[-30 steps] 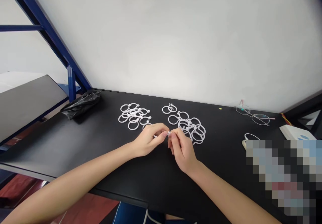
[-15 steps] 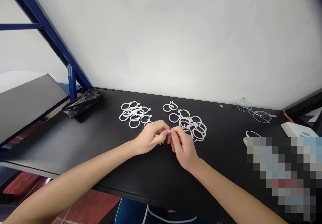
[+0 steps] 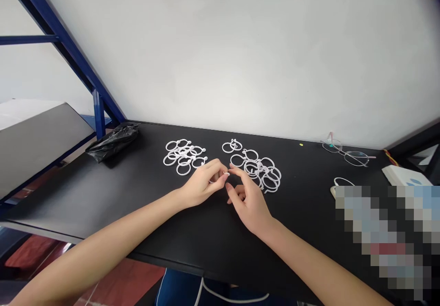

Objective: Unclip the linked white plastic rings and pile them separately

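Note:
My left hand point(image 3: 202, 184) is curled, its fingers pinched on a small white plastic ring point(image 3: 216, 180) that mostly hides behind them. My right hand point(image 3: 248, 199) sits just right of it with fingers loosened and spread, the index tip close to the ring's end. Both hands hover over the black table point(image 3: 137, 196). A left pile of white rings point(image 3: 184, 155) lies beyond my left hand. A right pile of white rings point(image 3: 261, 171) lies just beyond my right hand.
A crumpled black plastic bag point(image 3: 112, 141) lies at the table's back left, beside a blue steel frame point(image 3: 98, 113). Eyeglasses point(image 3: 347, 154) rest at the back right near a white box point(image 3: 402, 175). A lone white ring point(image 3: 343, 182) lies right.
My right hand has let go of the ring and its fingers have spread apart. My left hand keeps the ring and has shifted slightly away from me.

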Demonstrator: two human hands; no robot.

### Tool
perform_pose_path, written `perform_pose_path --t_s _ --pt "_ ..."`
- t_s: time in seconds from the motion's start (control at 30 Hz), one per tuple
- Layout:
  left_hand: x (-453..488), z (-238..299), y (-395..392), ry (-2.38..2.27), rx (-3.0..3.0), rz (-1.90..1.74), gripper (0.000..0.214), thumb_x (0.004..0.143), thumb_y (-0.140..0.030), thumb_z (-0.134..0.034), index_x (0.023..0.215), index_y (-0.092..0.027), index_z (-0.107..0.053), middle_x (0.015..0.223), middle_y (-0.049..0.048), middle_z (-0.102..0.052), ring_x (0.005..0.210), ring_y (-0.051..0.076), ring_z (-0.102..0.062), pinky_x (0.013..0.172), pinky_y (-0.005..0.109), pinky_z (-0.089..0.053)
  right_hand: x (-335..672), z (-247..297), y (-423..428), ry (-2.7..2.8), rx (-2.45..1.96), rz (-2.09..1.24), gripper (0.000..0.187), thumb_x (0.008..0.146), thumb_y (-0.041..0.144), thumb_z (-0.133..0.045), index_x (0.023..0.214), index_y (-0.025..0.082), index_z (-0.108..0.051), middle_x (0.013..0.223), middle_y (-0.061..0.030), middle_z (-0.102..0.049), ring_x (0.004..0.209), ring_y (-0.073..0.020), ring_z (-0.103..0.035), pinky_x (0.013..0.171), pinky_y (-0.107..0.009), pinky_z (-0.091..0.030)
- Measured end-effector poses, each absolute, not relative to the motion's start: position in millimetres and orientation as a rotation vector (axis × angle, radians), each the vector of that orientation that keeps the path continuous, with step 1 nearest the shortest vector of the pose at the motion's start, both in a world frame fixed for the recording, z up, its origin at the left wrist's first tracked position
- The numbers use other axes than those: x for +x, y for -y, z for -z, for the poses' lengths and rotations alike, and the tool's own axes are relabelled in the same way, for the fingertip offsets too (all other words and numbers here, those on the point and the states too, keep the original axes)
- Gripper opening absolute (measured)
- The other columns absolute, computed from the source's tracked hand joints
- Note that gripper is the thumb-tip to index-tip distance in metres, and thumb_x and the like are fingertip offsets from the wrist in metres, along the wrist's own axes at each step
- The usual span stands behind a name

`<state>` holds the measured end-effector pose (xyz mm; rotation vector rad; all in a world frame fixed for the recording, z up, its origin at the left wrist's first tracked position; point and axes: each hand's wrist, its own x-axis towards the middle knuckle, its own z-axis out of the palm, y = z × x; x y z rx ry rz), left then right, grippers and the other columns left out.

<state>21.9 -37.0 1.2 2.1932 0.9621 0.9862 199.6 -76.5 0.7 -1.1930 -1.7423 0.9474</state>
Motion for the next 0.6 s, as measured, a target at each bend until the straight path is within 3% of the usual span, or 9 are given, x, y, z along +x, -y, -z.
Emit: perform_pose_path --t_s 0.17,0.37,0.53,0.6 --pt "20 -2 34 -1.046 2.525 -0.846 0.02 0.098 -0.031 -0.042 0.092 -0.017 -0.055 0.088 0.0024 -0.057 0.06 0.008 -0.053 0.054 0.02 -0.042 203 -5 73 1.696 -1.312 -1.102 0.044 0.091 0.041 -0.054 0.13 0.022 -0.048 0.157 -0.0223 -0.028 0.057 -0.0093 -0.068 0.062 -0.035 -0.061" --pt "14 -11 28 -1.092 2.85 -0.912 0.02 0.097 -0.026 -0.043 0.087 -0.016 -0.057 0.08 0.0043 -0.061 0.072 0.015 -0.053 0.062 0.025 -0.044 207 -9 67 1.672 -1.361 -1.244 0.052 0.089 0.043 -0.055 0.135 0.021 -0.045 0.139 -0.0211 -0.052 0.058 -0.0124 -0.068 0.044 -0.027 -0.055" --pt "-4 -15 11 -1.28 2.959 -0.895 0.02 0.096 -0.023 -0.044 0.085 -0.017 -0.059 0.08 0.0062 -0.062 0.081 0.02 -0.053 0.077 0.034 -0.045 210 -7 70 1.673 -1.352 -1.272 0.045 0.09 0.044 -0.054 0.129 0.023 -0.05 0.152 -0.0201 -0.036 0.06 -0.0097 -0.067 0.048 -0.027 -0.056" --pt "-11 -14 5 -1.36 2.969 -0.819 0.02 0.097 -0.023 -0.043 0.087 -0.017 -0.059 0.082 0.0062 -0.062 0.082 0.021 -0.054 0.079 0.035 -0.045 212 -8 71 1.683 -1.339 -1.257 0.039 0.091 0.042 -0.054 0.125 0.023 -0.052 0.149 -0.0173 -0.04 0.062 -0.0101 -0.067 0.05 -0.027 -0.056"
